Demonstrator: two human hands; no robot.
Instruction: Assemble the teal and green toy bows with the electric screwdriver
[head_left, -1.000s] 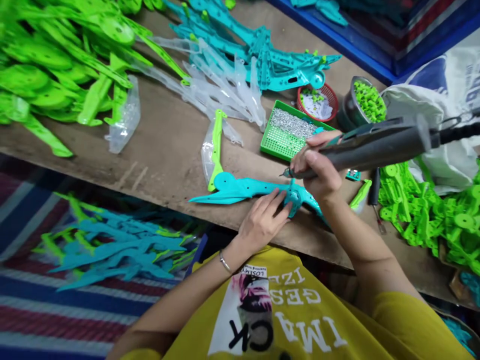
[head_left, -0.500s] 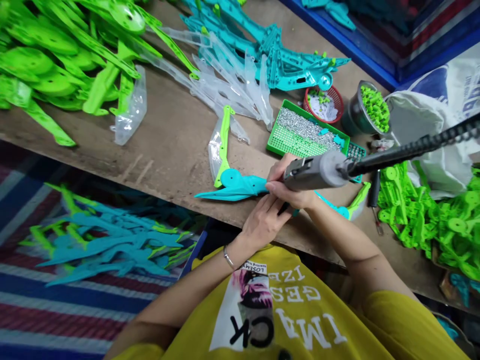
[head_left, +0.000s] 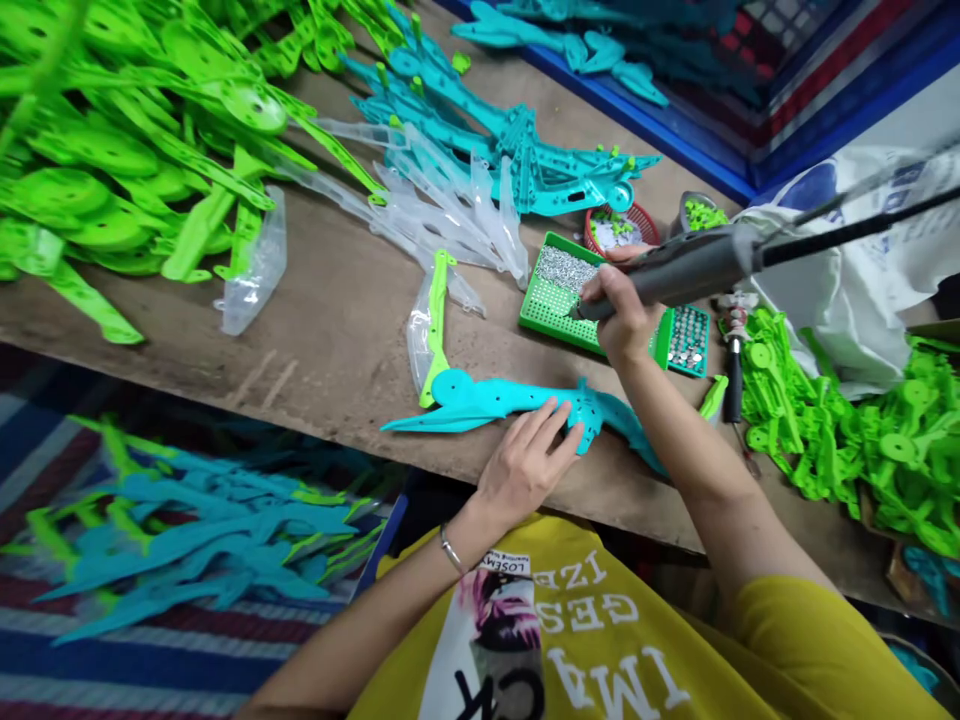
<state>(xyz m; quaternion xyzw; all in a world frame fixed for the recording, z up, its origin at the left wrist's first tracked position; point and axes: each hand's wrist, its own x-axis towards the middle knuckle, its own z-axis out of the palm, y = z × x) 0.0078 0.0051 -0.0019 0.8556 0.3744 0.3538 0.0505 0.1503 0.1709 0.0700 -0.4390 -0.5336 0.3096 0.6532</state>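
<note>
My right hand (head_left: 626,315) is wrapped round a grey electric screwdriver (head_left: 690,268) with a coiled cord, its tip over a green perforated basket (head_left: 562,316) of small silvery screws (head_left: 566,268). My left hand (head_left: 525,462) lies with fingers stretched on the middle of a long blue plastic bow-shaped part (head_left: 495,398) near the table's front edge. At its left end, a lime-green arm (head_left: 436,315) with a clear plastic piece (head_left: 418,345) stands out at an angle. My right forearm covers some of the part's right end.
Lime-green parts (head_left: 97,200) are heaped at left, with clear pieces (head_left: 450,200) and blue parts (head_left: 517,150) behind. A red basket (head_left: 646,222), a teal tray (head_left: 688,340) and a black-handled screwdriver (head_left: 733,380) sit at right. Finished-looking blue pieces (head_left: 217,530) are piled below the table.
The electric screwdriver in my right hand has moved from the blue part up and away to the screw basket. My left hand's fingers now lie flat on the part.
</note>
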